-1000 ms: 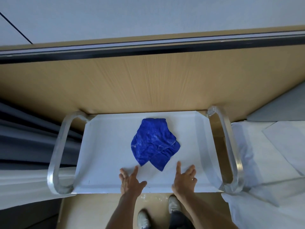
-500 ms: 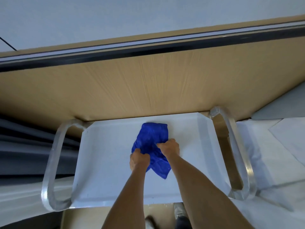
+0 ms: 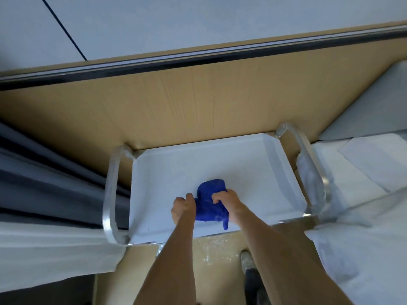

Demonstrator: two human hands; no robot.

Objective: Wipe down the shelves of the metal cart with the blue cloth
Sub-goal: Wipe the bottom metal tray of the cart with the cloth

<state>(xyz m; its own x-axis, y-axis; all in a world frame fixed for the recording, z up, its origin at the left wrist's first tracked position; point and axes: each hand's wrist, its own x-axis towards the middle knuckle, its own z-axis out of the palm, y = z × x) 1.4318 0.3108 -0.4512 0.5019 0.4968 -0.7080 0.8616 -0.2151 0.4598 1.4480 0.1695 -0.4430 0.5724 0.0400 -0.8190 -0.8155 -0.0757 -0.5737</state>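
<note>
Blue cloth (image 3: 211, 202) bunching on metal cart (image 3: 220, 164) top shelf, left hand (image 3: 183, 208) and right hand (image 3: 226, 200) both gripping it near the front edge.

Both forearms are bare from the bottom edge of the view up to the wrists, with no sleeve, watch, bracelet or glove on either. The left hand (image 3: 183, 207) and the right hand (image 3: 228, 200) show no rings on the parts that can be seen. Below, between the arms, one foot shows in a worn, scuffed shoe (image 3: 247, 261) of a pale grey-white, its toe dirty and speckled. Above the shoe's opening begins a dark trouser leg (image 3: 253, 282), black or very dark grey, loosely cut; its fabric is too blurred to name.
</note>
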